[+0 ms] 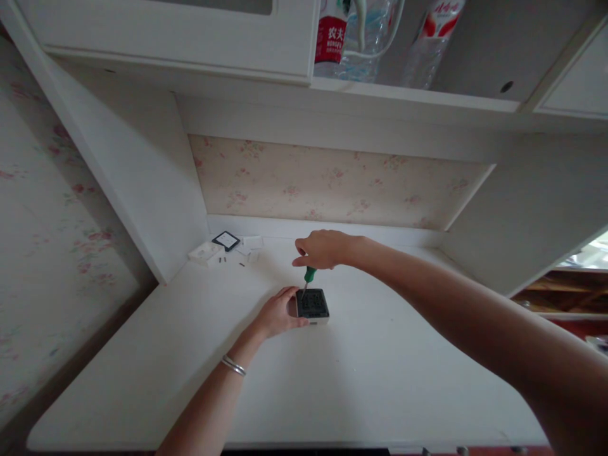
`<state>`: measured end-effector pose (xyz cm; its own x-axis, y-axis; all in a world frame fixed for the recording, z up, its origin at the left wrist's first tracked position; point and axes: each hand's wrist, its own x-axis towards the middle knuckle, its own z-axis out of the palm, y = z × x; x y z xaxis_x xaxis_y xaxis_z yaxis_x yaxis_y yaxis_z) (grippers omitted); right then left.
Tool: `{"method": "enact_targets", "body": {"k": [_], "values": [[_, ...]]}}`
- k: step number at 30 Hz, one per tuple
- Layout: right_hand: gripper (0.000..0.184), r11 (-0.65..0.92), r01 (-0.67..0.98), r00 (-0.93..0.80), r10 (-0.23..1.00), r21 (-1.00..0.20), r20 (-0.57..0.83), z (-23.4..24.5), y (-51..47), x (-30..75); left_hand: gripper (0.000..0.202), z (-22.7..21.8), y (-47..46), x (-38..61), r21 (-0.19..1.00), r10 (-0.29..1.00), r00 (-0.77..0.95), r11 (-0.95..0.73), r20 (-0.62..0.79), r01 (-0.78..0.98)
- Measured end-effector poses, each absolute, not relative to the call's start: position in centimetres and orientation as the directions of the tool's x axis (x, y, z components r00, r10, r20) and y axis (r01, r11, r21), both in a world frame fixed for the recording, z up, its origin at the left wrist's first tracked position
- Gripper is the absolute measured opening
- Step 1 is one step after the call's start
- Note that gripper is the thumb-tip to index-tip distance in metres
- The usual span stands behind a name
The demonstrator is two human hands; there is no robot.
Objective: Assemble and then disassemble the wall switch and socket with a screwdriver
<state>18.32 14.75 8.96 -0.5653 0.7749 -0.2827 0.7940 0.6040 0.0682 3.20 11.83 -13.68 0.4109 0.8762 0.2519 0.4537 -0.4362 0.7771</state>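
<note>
A small square box-shaped device (319,304), black on top with a white lower body, lies on the white desk. Thumb and fingers of my left hand (278,313) grip it from its left side. Above it, my right hand (325,249) is closed around the green handle of a screwdriver (310,275). The screwdriver's shaft points down, and its tip meets the black top near the left side. Whether the tip sits in a screw is too small to tell.
At the desk's back left lie a white open box (206,253), a dark-framed panel (226,240), white pieces (253,241) and several small dark bits (222,259). Side panels flank the white desk (380,373). Plastic bottles (330,38) stand on the overhead shelf.
</note>
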Motion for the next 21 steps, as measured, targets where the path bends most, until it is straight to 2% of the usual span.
{"method": "enact_targets", "body": {"k": [2, 4, 6, 7, 9, 11, 13, 15, 17, 18, 20, 21], "values": [[0.051, 0.602, 0.798, -0.577, 0.773, 0.019, -0.265, 8.93, 14.71, 18.29, 0.078, -13.70, 11.81, 3.25, 0.779, 0.878, 0.404, -0.434, 0.255, 0.452], [0.058, 0.596, 0.793, -0.599, 0.723, -0.126, -0.345, 9.10, 14.69, 18.36, 0.079, -13.74, 11.84, 3.21, 0.774, 0.878, 0.403, -0.437, 0.256, 0.459], [0.058, 0.579, 0.792, -0.601, 0.680, -0.195, -0.420, 9.33, 14.74, 18.37, 0.080, -13.80, 11.92, 3.13, 0.769, 0.876, 0.409, -0.440, 0.254, 0.464], [0.053, 0.586, 0.790, -0.598, 0.673, -0.179, -0.435, 9.39, 14.79, 18.32, 0.081, -13.85, 11.96, 3.09, 0.768, 0.875, 0.413, -0.442, 0.254, 0.464], [0.037, 0.621, 0.781, -0.591, 0.696, -0.072, -0.408, 9.37, 14.93, 18.09, 0.081, -13.96, 12.03, 3.06, 0.767, 0.871, 0.417, -0.447, 0.258, 0.460], [0.037, 0.640, 0.768, -0.597, 0.731, 0.027, -0.331, 9.21, 15.08, 17.85, 0.079, -14.08, 12.07, 3.08, 0.769, 0.871, 0.415, -0.448, 0.262, 0.456], [0.047, 0.637, 0.771, -0.606, 0.736, 0.005, -0.303, 9.10, 15.19, 17.74, 0.078, -14.16, 12.09, 3.13, 0.773, 0.876, 0.407, -0.439, 0.257, 0.457], [0.054, 0.617, 0.780, -0.609, 0.706, -0.108, -0.361, 9.14, 15.26, 17.75, 0.080, -14.15, 12.08, 3.17, 0.776, 0.880, 0.405, -0.430, 0.248, 0.460], [0.054, 0.603, 0.781, -0.609, 0.678, -0.162, -0.412, 9.29, 15.28, 17.74, 0.080, -14.03, 12.03, 3.18, 0.777, 0.879, 0.409, -0.429, 0.243, 0.460], [0.050, 0.608, 0.782, -0.603, 0.681, -0.138, -0.415, 9.37, 15.28, 17.69, 0.079, -13.94, 11.99, 3.18, 0.777, 0.878, 0.412, -0.431, 0.245, 0.458], [0.038, 0.620, 0.784, -0.578, 0.719, -0.018, -0.386, 9.47, 15.27, 17.53, 0.077, -13.76, 11.91, 3.16, 0.777, 0.876, 0.413, -0.435, 0.248, 0.455], [0.039, 0.619, 0.785, -0.566, 0.740, 0.038, -0.364, 9.49, 15.28, 17.45, 0.077, -13.68, 11.87, 3.15, 0.777, 0.877, 0.412, -0.435, 0.249, 0.455]]}}
